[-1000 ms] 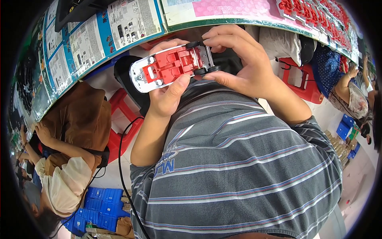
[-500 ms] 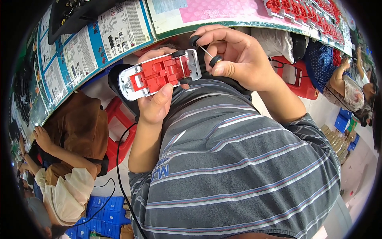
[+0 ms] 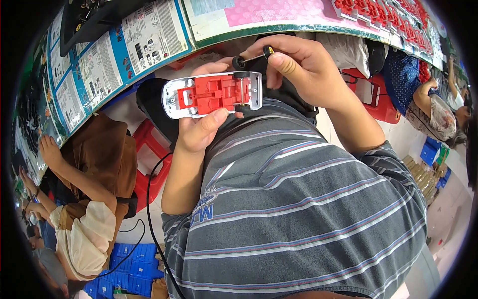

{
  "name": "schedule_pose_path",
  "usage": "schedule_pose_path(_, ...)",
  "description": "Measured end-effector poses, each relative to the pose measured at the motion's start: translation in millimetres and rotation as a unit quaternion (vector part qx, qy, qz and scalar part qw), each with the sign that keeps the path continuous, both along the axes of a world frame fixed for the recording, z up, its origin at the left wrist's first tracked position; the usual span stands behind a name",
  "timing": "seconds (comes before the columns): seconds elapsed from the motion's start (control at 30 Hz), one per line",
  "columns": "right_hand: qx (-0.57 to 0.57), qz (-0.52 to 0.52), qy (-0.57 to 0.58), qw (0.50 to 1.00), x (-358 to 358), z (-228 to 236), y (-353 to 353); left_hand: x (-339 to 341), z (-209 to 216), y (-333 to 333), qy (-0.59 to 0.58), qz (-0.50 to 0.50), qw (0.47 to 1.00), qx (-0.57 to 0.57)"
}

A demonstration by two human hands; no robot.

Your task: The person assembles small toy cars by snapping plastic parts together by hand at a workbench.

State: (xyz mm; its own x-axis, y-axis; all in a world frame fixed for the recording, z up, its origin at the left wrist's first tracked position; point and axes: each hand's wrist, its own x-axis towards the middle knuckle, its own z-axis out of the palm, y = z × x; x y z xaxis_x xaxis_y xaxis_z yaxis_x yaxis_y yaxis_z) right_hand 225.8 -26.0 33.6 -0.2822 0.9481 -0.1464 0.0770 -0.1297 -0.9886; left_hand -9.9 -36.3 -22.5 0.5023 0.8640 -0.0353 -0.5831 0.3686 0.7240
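Observation:
My left hand (image 3: 205, 130) is closed around a toy car (image 3: 209, 94), its underside turned up. The car has a white body and a red chassis plate. One axle with black wheels (image 3: 242, 108) sits across its right end. Between the thumb and fingers of my right hand (image 3: 303, 70) is a loose wheel axle (image 3: 255, 57), a thin metal rod with a black wheel at each end. Its left wheel is close to the car's upper right edge; whether they touch I cannot tell.
Beyond my hands runs a table edge (image 3: 239, 37) with printed sheets (image 3: 149, 42) on it. A black tray (image 3: 94, 22) stands at the far left, and rows of red parts (image 3: 383, 20) lie at the far right. Co-workers sit on both sides. A black cable (image 3: 149, 209) hangs beside my left arm.
The toy car has shifted right and turned nearly level. My right hand has tilted the wheel axle the other way, bringing its left wheel lower, near the car.

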Motion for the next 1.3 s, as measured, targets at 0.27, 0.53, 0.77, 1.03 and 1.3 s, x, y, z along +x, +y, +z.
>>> schedule_pose_path(0.27, 0.116, -0.004, -0.101, 0.988, -3.3, 3.9, 0.1, 7.7, 9.0, -1.4, 0.029, -0.013, 0.999, 0.037)
schedule_pose_path(0.53, 0.053, -0.027, -0.056, 0.997, -2.7, 5.2, 1.6, 6.0, 12.9, 0.3, 0.037, -0.039, 0.998, 0.015)
schedule_pose_path(0.77, 0.345, -0.115, -0.25, 0.898, -4.6, -6.6, 5.9, 10.7, 12.7, -1.9, 0.05, -0.037, 0.997, 0.04)
schedule_pose_path(1.03, 0.446, -0.146, -0.284, 0.836, -6.9, -11.4, 12.3, 14.8, 21.6, -6.4, 0.056, -0.039, 0.998, 0.018)
schedule_pose_path(1.3, 0.442, -0.132, -0.286, 0.84, -5.2, -16.7, 13.9, 14.7, 16.1, -5.0, 0.013, -0.04, 0.999, 0.002)
